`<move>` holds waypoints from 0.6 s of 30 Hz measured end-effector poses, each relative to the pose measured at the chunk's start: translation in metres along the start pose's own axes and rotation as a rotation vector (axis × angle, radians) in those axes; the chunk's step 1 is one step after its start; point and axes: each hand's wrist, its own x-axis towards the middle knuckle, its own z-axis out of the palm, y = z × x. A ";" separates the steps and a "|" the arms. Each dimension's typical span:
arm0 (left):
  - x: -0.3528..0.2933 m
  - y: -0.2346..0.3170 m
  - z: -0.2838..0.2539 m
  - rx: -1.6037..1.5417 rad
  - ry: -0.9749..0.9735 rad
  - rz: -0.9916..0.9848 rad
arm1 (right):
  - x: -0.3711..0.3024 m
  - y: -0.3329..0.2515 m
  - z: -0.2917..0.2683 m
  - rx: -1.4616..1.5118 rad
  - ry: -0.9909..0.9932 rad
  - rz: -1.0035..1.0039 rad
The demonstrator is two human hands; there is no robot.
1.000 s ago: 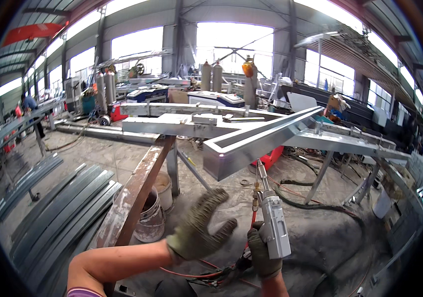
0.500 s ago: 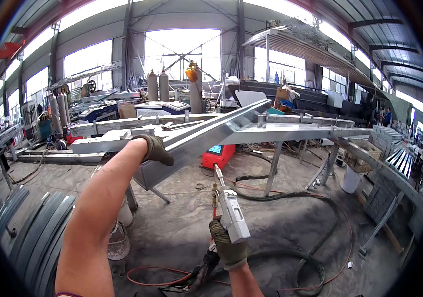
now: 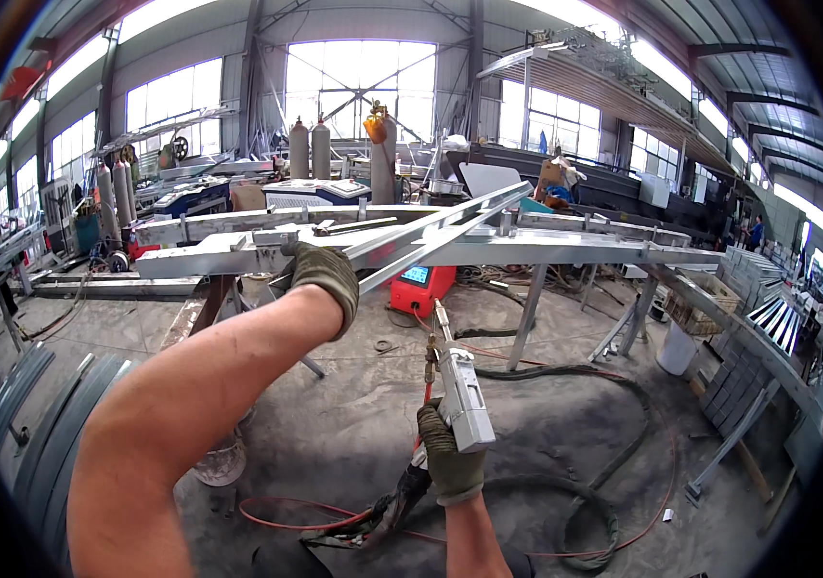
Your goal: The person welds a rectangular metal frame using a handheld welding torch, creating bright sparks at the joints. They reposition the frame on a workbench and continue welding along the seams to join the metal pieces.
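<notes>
In its olive work glove, my left hand [image 3: 326,284] is closed around the near left end of a long silvery metal channel [image 3: 464,223]. The channel lies slantwise over the metal bench frame [image 3: 585,252], its far end pointing right and away. Its end under my glove is hidden. My right hand [image 3: 452,460], gloved alike, is wrapped around the handle of a pale grey welding gun [image 3: 467,400]. The nozzle points away and up, below the channel and apart from it. A hose and cable run down from the gun.
Behind the nozzle, a red machine with a screen [image 3: 423,289] stands on the floor. A dark thick hose [image 3: 613,385] loops across the concrete at right. Curved metal strips [image 3: 55,433] lie at left, a bucket [image 3: 222,462] near my left arm. Gas cylinders [image 3: 321,151] stand at the back.
The channel has been turned over, so its narrow edges face me instead of its broad side. My left hand has rolled round with it. The welding gun has risen slightly and shifted right.
</notes>
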 end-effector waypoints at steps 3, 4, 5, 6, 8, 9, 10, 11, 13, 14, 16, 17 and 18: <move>0.011 0.012 0.027 0.084 0.057 -0.130 | -0.001 -0.015 -0.003 0.007 0.036 -0.044; 0.015 0.007 0.040 0.134 0.087 -0.119 | 0.002 -0.011 -0.003 0.002 0.037 -0.066; 0.020 0.004 0.049 0.053 0.058 -0.209 | 0.005 -0.005 -0.003 -0.003 0.038 -0.089; 0.011 0.000 0.045 0.079 0.062 -0.163 | 0.004 -0.001 -0.003 -0.003 0.044 -0.107; 0.005 0.001 0.044 0.122 0.120 -0.115 | 0.005 -0.002 -0.010 0.031 0.025 -0.054; 0.005 0.004 0.048 0.137 0.177 -0.121 | 0.005 -0.004 -0.010 0.047 0.010 -0.033; 0.004 0.008 0.051 0.151 0.234 -0.126 | 0.005 -0.005 -0.010 0.050 0.017 -0.018; 0.003 0.015 0.052 0.212 0.232 -0.131 | 0.005 -0.006 -0.009 0.053 0.025 -0.003; -0.002 0.033 0.048 0.235 0.253 -0.190 | 0.005 -0.012 -0.007 0.076 0.042 0.018; -0.007 0.044 0.044 0.334 0.236 -0.165 | 0.004 -0.017 -0.005 0.097 0.051 0.025; -0.020 0.062 0.037 0.330 0.213 -0.044 | 0.004 -0.017 -0.003 0.088 0.066 0.013; -0.030 0.064 0.028 0.313 0.177 -0.008 | 0.006 -0.012 -0.003 0.062 0.069 -0.007; -0.032 0.054 0.018 0.155 0.114 -0.016 | 0.007 -0.010 -0.002 0.040 0.066 -0.030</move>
